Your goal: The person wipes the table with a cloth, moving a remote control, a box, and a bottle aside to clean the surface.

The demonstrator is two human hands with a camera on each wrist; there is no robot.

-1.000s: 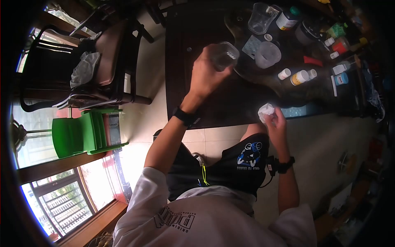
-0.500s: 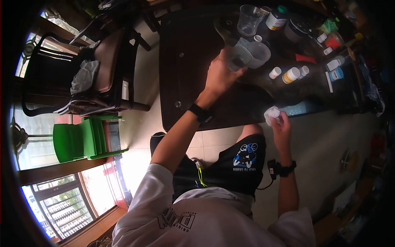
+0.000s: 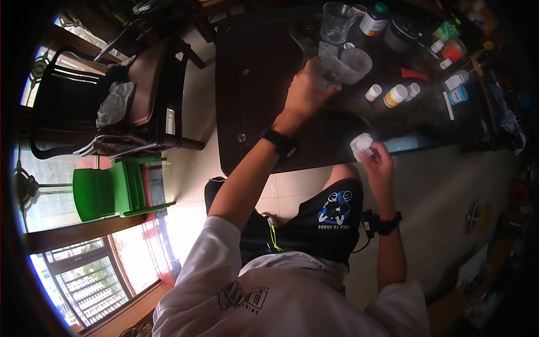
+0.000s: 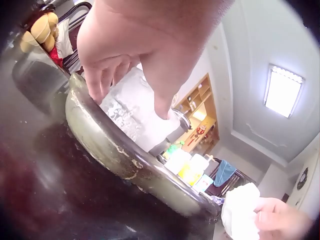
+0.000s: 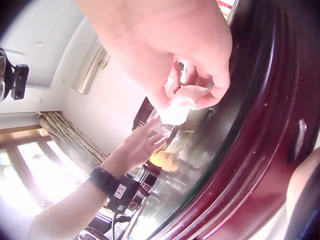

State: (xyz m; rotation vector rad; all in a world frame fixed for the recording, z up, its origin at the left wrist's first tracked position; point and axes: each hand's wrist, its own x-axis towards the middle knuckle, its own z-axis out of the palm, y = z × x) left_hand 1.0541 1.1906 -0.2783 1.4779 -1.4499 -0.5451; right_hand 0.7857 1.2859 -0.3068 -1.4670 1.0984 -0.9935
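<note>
My left hand [image 3: 306,90] grips a clear cup [image 3: 332,72] at the raised patterned part of the dark table, right beside a second translucent cup [image 3: 357,65]. In the left wrist view, thumb and fingers of the left hand [image 4: 135,55] lie around the clear cup [image 4: 134,107], which has drops on its wall. My right hand [image 3: 380,166] pinches a crumpled white tissue [image 3: 362,146] near the table's front edge. The right wrist view shows the tissue [image 5: 179,106] between thumb and fingers of the right hand [image 5: 175,55].
A glass pitcher [image 3: 337,23] and a green-capped bottle [image 3: 374,20] stand at the back. Several small bottles, one with a yellow label [image 3: 395,96], and a red tube [image 3: 414,74] lie to the right. A green chair [image 3: 112,188] stands on the floor at the left.
My left hand has carried the clear cup rightward, up to the other translucent cup. The right hand has shifted slightly with the tissue still pinched. The head view has moved a little.
</note>
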